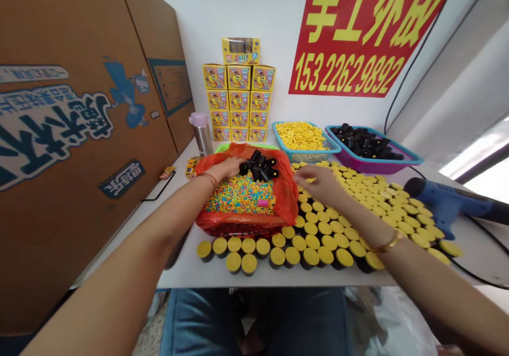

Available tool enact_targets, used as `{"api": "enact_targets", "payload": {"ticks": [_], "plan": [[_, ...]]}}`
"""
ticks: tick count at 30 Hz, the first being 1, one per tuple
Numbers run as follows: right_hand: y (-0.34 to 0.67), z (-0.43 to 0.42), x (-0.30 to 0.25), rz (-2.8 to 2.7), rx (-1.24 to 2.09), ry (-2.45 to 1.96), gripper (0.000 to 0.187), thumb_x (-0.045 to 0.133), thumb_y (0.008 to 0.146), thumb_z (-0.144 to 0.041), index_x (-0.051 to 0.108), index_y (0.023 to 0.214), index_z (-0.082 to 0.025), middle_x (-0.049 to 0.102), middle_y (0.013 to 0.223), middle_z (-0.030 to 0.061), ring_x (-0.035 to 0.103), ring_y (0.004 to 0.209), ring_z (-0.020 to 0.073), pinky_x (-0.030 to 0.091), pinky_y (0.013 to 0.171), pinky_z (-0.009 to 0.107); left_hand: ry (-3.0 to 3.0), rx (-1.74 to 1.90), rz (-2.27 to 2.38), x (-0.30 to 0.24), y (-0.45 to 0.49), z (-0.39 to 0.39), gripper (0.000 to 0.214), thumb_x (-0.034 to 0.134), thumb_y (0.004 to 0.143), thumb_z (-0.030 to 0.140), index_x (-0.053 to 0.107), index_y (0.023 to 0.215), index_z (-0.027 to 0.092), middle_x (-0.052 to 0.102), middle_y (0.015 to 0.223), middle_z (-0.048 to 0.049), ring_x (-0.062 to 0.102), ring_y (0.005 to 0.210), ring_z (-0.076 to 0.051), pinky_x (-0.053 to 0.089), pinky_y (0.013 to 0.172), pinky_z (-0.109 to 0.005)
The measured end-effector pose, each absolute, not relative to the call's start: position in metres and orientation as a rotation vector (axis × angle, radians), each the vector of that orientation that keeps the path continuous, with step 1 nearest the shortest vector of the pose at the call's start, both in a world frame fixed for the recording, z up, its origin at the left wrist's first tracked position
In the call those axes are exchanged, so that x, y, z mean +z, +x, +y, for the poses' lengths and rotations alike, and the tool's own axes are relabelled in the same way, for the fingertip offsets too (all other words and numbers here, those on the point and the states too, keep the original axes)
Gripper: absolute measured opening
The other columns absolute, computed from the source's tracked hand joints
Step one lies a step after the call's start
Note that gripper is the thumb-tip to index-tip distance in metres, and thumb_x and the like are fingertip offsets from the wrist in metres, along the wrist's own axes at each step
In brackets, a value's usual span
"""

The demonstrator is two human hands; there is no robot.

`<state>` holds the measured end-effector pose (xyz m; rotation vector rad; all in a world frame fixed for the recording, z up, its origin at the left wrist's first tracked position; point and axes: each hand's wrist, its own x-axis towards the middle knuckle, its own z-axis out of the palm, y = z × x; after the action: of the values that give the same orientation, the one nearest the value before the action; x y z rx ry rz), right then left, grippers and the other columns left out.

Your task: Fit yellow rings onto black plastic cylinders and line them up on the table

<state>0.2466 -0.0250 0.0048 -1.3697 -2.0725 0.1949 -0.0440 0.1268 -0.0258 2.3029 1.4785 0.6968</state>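
My left hand (227, 167) reaches into a red-lined basket (287, 203) filled with small multicoloured candy beads (240, 194). Its fingers curl at a pile of small black cups (259, 168) lying on the beads. My right hand (318, 180) hovers over rows of black cups capped with yellow lids (318, 228) to the right of the basket. The right fingers are pinched together, possibly on a yellow lid; what they grip is too small to name.
A blue basket of yellow lids (301, 136) and a purple basket of black cups (368, 144) stand behind. Stacked yellow boxes (238, 98) and a steel bottle (202, 132) are at the back. A blue tool (445, 202) lies right. Large cardboard boxes (75, 133) wall the left.
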Motion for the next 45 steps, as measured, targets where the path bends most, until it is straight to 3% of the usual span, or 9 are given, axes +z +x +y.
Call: {"api": "enact_targets", "payload": {"ticks": [9,17,23,27,30,33,36,41,45], "plan": [[0.147,-0.028,0.006,-2.802,0.374,-1.577,0.026,0.062,0.075,-0.012,0.072,0.097,-0.023,0.073,0.101,0.0052,0.064,0.092,0.0213,0.036,0.064,0.025,2.32,0.613,1.49,-0.025,-0.021,0.125,0.009,0.062,0.063,0.01,0.061,0.059,0.018,0.064,0.059,-0.004,0.061,0.065,-0.02,0.047,0.069,-0.028],[0.145,-0.025,0.0,-2.778,0.271,-1.543,0.025,0.062,0.078,-0.015,0.069,0.102,-0.018,0.072,0.096,0.01,0.066,0.088,0.0222,0.04,0.064,0.025,2.3,1.066,1.404,-0.005,-0.042,0.112,0.031,0.062,0.062,0.004,0.062,0.089,0.018,0.068,0.091,-0.0045,0.06,0.084,-0.019,0.048,0.08,-0.031],[0.124,-0.01,-0.011,-2.657,0.175,-1.584,0.017,0.059,0.073,0.001,0.07,0.075,-0.011,0.071,0.081,0.0166,0.066,0.076,0.0226,0.046,0.067,0.029,1.948,1.293,1.238,0.002,-0.043,0.075,0.035,0.08,0.052,0.015,0.059,0.081,0.016,0.064,0.081,-0.001,0.058,0.074,-0.015,0.047,0.07,-0.029],[0.112,-0.002,-0.017,-2.749,0.489,-1.232,0.025,0.055,0.067,0.004,0.064,0.056,-0.017,0.061,0.057,0.0018,0.055,0.064,0.014,0.044,0.066,0.024,1.748,1.29,1.146,-0.002,-0.046,0.04,0.029,0.079,0.057,0.02,0.067,0.082,0.015,0.064,0.074,0.0001,0.055,0.066,-0.013,0.047,0.067,-0.028],[0.114,0.004,-0.023,-2.724,0.817,-0.973,0.023,0.056,0.062,0.002,0.068,0.061,-0.016,0.055,0.051,-0.0052,0.051,0.06,0.0111,0.041,0.064,0.023,1.493,1.371,1.135,-0.007,-0.051,0.024,0.036,0.078,0.061,0.024,0.068,0.095,0.016,0.063,0.076,0.0005,0.057,0.066,-0.013,0.049,0.064,-0.029],[0.12,0.012,-0.027,-2.379,1.169,-0.913,0.01,0.068,0.065,-0.012,0.073,0.073,-0.014,0.063,0.061,-0.0042,0.056,0.064,0.0126,0.045,0.065,0.025,1.301,1.415,1.157,-0.011,-0.056,0.02,0.038,0.079,0.06,0.024,0.068,0.095,0.014,0.061,0.074,0.0007,0.058,0.065,-0.013,0.051,0.062,-0.029],[0.128,0.018,-0.025,-1.984,1.395,-0.876,0.028,0.081,0.06,-0.027,0.075,0.085,-0.015,0.071,0.078,0.0007,0.063,0.073,0.0149,0.051,0.073,0.03,1.323,1.39,1.182,-0.012,-0.06,0.021,0.038,0.082,0.053,0.018,0.07,0.089,0.013,0.064,0.072,0.0004,0.058,0.064,-0.012,0.051,0.064,-0.028],[0.142,0.025,-0.008,-1.861,1.222,-0.88,0.027,0.081,0.061,-0.024,0.073,0.086,-0.016,0.071,0.079,0.0031,0.064,0.073,0.0145,0.053,0.074,0.031,1.546,1.065,1.046,-0.01,-0.059,0.016,0.042,0.086,0.043,0.014,0.073,0.082,0.013,0.07,0.074,-0.0009,0.061,0.067,-0.014,0.051,0.069,-0.031],[0.147,0.025,0.008,-2.163,0.686,-0.955,0.018,0.072,0.071,-0.014,0.074,0.089,-0.015,0.067,0.078,0.0032,0.059,0.069,0.0136,0.047,0.066,0.028,1.583,0.971,0.94,-0.011,-0.054,0.013,0.042,0.087,0.044,0.017,0.072,0.084,0.013,0.068,0.069,0.0008,0.061,0.066,-0.013,0.05,0.068,-0.029]]}}
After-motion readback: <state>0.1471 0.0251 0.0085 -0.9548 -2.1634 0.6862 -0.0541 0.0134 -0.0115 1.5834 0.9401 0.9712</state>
